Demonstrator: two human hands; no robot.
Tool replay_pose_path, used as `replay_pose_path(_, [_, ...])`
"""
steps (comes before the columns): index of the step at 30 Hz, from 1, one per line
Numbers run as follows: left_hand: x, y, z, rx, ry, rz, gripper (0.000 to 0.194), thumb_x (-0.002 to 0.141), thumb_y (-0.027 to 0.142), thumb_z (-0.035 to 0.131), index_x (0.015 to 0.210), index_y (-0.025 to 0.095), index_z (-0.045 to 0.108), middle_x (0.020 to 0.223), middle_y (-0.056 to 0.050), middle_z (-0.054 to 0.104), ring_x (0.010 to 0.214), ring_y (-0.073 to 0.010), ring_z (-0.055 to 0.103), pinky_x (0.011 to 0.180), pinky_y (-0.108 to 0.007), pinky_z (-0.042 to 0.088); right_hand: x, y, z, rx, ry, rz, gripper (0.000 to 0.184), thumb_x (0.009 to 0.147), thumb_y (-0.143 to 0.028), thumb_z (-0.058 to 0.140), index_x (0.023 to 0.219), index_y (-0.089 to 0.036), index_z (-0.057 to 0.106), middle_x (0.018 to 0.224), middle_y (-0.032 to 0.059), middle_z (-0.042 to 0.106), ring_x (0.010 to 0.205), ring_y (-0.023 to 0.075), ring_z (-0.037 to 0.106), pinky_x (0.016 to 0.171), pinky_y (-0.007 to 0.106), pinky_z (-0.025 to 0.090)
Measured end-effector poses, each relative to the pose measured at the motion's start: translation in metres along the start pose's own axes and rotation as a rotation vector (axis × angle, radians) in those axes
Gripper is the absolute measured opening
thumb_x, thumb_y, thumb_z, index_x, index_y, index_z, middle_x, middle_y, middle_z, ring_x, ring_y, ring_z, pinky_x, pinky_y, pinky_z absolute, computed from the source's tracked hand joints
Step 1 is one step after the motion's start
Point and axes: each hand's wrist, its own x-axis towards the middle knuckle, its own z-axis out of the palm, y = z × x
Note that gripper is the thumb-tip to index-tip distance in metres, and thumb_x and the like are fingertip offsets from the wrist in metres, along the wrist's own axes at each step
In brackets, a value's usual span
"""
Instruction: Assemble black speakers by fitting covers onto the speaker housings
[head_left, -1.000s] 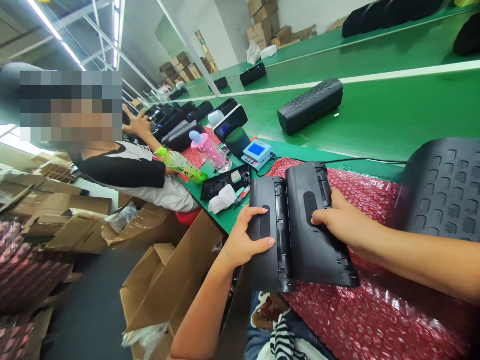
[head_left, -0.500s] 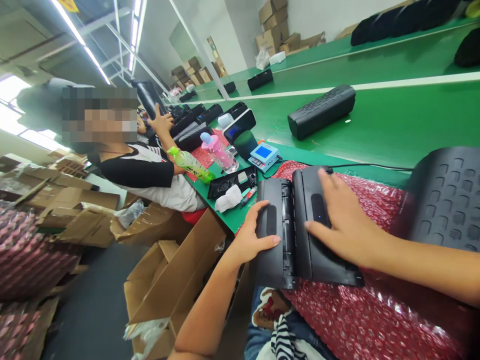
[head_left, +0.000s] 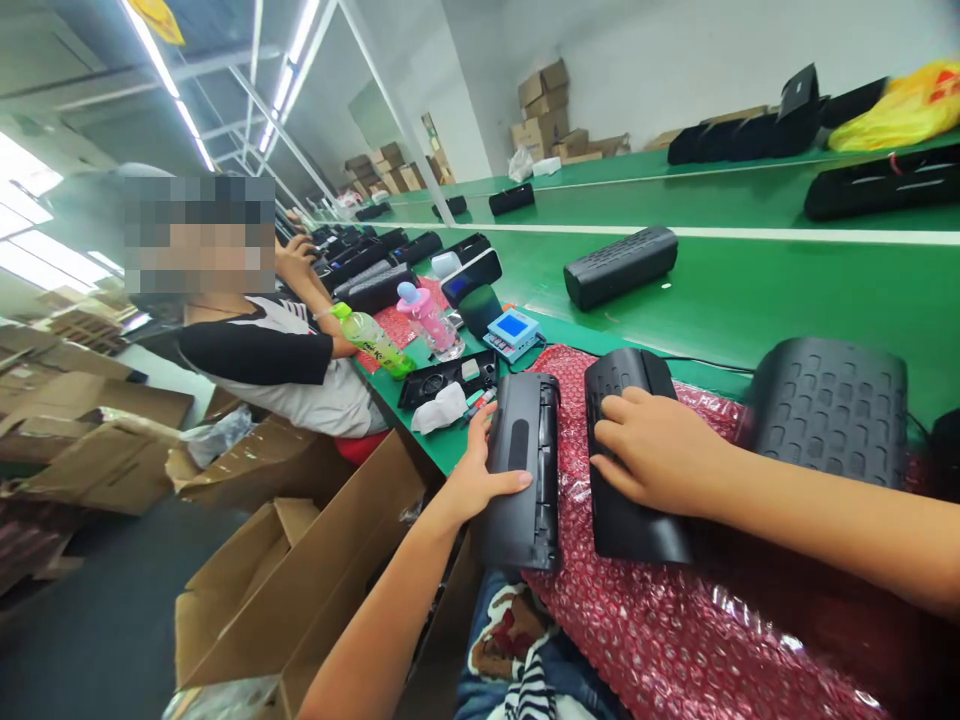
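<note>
My left hand (head_left: 487,472) is closed on a black plastic speaker housing (head_left: 517,520), its thumb on the top face and its fingers at the left edge. A row of clips and slots runs down the housing's right side. Over a second black speaker (head_left: 637,535) my right hand (head_left: 652,445) is closed, fingers curled across its top, partly hiding it. Dimples show at this speaker's far end. Red bubble wrap (head_left: 574,440) lies under and between the two pieces. To the right stands another black speaker with a dimpled face (head_left: 832,410), apart from both hands.
Beyond the hands are a blue meter with a screen (head_left: 513,330), a pink-capped bottle (head_left: 431,320), a green bottle (head_left: 375,340) and an opened black shell (head_left: 442,380). A co-worker (head_left: 259,350) sits at left. Cardboard boxes (head_left: 300,570) stand beside the green bench (head_left: 735,285).
The two pieces have moved apart, baring bubble wrap between them. The right one has turned, hiding its lit strip and showing dimples; my right fingers have curled over it. The view has shifted right.
</note>
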Motion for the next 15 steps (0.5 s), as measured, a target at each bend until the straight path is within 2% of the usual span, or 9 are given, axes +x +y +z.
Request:
replay_pose_path(2, [0.0,-0.001,0.001,-0.086,0.025,-0.066,0.125,0.052,0.035,0.09,0.15,0.031,0.013,0.144,-0.013,0.04,0.12,-0.0302,0.055,0.107,-0.047,0.042,0.0,0.006,0.001,-0.015,-0.018,0.052,0.022,0.093,-0.023,0.049,0.091,-0.011,0.068,0.091,0.0164,0.06,0.091,0.033,0.058,0.079,0.044,0.049])
replay_pose_path(4, [0.0,-0.002,0.001,-0.182,0.05,-0.148,0.133,0.048,0.031,0.091,0.151,0.035,0.008,0.142,-0.011,0.044,0.113,-0.0288,0.059,0.102,-0.048,0.046,0.001,0.013,0.006,-0.009,-0.005,0.139,0.027,0.092,-0.029,0.054,0.107,-0.01,0.067,0.107,0.021,0.058,0.105,0.0391,0.055,0.085,0.049,0.048])
replay_pose_path(5, [0.0,-0.003,0.001,-0.219,0.063,-0.18,0.136,0.046,0.03,0.092,0.152,0.036,0.006,0.141,-0.011,0.045,0.112,-0.0283,0.059,0.1,-0.048,0.047,0.001,0.016,0.01,0.023,-0.001,0.215,0.039,0.091,-0.035,0.058,0.12,-0.011,0.063,0.121,0.0241,0.053,0.117,0.0444,0.048,0.09,0.054,0.046])
replay_pose_path(7, [-0.001,-0.004,0.001,-0.263,0.083,-0.219,0.139,0.044,0.029,0.092,0.152,0.036,0.005,0.14,-0.011,0.047,0.11,-0.0279,0.061,0.099,-0.048,0.048,0.002,0.025,0.018,0.185,-0.024,0.414,0.074,0.085,-0.052,0.065,0.146,-0.016,0.044,0.145,0.0272,0.031,0.134,0.0519,0.03,0.098,0.061,0.039])
replay_pose_path(8, [-0.001,-0.005,0.0,-0.275,0.086,-0.234,0.139,0.044,0.029,0.092,0.152,0.035,0.005,0.139,-0.012,0.048,0.108,-0.028,0.061,0.097,-0.048,0.049,0.003,0.03,0.022,0.311,-0.043,0.516,0.09,0.081,-0.057,0.068,0.154,-0.019,0.032,0.149,0.0275,0.023,0.136,0.0524,0.028,0.1,0.061,0.038])
replay_pose_path(9, [-0.002,-0.005,0.0,-0.286,0.086,-0.246,0.138,0.044,0.029,0.092,0.152,0.035,0.006,0.138,-0.012,0.049,0.106,-0.0281,0.062,0.096,-0.049,0.05,0.004,0.036,0.026,0.448,-0.062,0.606,0.102,0.078,-0.06,0.071,0.157,-0.021,0.02,0.15,0.0281,0.021,0.134,0.0515,0.033,0.1,0.059,0.038])
replay_pose_path(11, [-0.003,-0.003,0.001,-0.311,0.085,-0.253,0.135,0.044,0.027,0.091,0.152,0.034,0.01,0.138,-0.011,0.05,0.104,-0.0283,0.063,0.094,-0.048,0.051,0.005,0.047,0.034,0.679,-0.07,0.731,0.118,0.072,-0.06,0.076,0.159,-0.022,0.006,0.144,0.0285,0.028,0.124,0.0473,0.048,0.098,0.054,0.042])
replay_pose_path(12, [-0.004,-0.002,0.001,-0.326,0.086,-0.248,0.133,0.044,0.026,0.091,0.151,0.034,0.012,0.138,-0.011,0.05,0.105,-0.0283,0.063,0.094,-0.047,0.051,0.005,0.052,0.037,0.752,-0.049,0.771,0.121,0.07,-0.058,0.078,0.159,-0.023,0.003,0.141,0.0273,0.032,0.121,0.0459,0.051,0.097,0.054,0.044])
replay_pose_path(15, [-0.006,0.0,0.003,-0.365,0.08,-0.226,0.129,0.044,0.023,0.089,0.149,0.033,0.016,0.14,-0.01,0.049,0.104,-0.0277,0.063,0.091,-0.045,0.052,0.005,0.061,0.047,0.894,0.086,0.815,0.126,0.061,-0.048,0.084,0.158,-0.024,0.006,0.138,0.0229,0.04,0.126,0.045,0.047,0.1,0.055,0.043])
